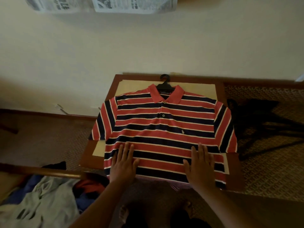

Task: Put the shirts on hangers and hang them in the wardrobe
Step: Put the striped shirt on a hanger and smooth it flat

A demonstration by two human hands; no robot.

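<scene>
A red, navy and white striped polo shirt point(164, 125) lies flat, front up, on a small brown table point(233, 170). A black hanger point(165, 83) sits inside it, with its hook sticking out past the collar toward the wall. My left hand point(125, 162) lies flat with straight fingers on the lower left of the shirt. Pressing flat on the lower right is my right hand point(200, 163). Neither hand grips the cloth.
A heap of other clothes point(41, 204) in grey, blue and red lies at the lower left, behind a wooden rail point(49, 172). Several black hangers point(263, 122) lie on the patterned surface to the right. A cream wall point(148, 43) stands behind the table.
</scene>
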